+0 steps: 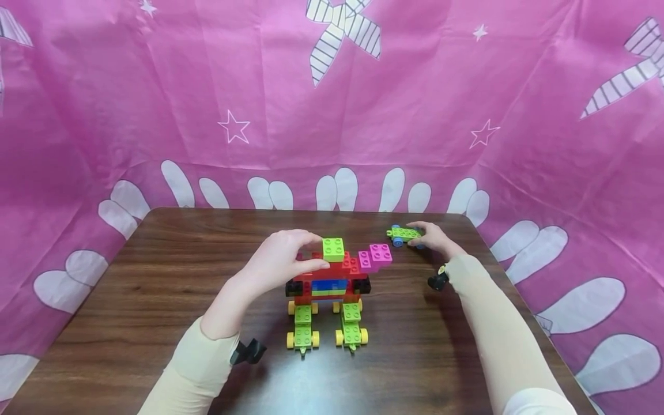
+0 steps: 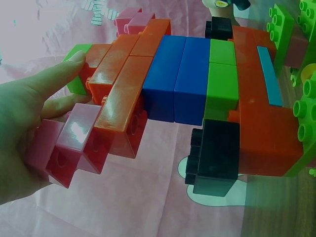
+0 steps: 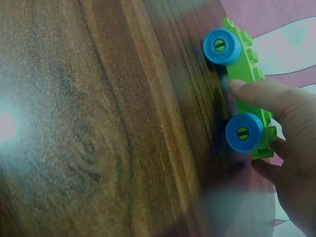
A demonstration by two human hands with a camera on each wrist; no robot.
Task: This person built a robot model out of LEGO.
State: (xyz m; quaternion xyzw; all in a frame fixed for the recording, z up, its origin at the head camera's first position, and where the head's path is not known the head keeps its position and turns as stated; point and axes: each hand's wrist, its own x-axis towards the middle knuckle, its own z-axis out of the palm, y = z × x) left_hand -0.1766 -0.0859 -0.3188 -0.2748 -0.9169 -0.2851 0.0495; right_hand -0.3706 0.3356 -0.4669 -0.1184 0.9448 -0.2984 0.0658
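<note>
A figure of toy building blocks [image 1: 328,286] stands upright on the table, red, blue, green and black, with pink blocks [image 1: 380,253] at its upper right. Its feet are green wheeled bases [image 1: 303,334] with yellow wheels. My left hand [image 1: 275,258] pinches the light green block [image 1: 333,249] on top between thumb and fingers; the thumb presses its side in the left wrist view. At the back right, my right hand [image 1: 434,237] grips a green block car [image 1: 404,233] with blue wheels. Its thumb lies along the car's side in the right wrist view, with other fingers partly hidden behind.
The brown wooden table [image 1: 181,253] ends just behind the car. A pink cloth [image 1: 270,104] with white bows, stars and petal shapes hangs around the back and sides. Black wrist cameras [image 1: 249,351] sit on both sleeves.
</note>
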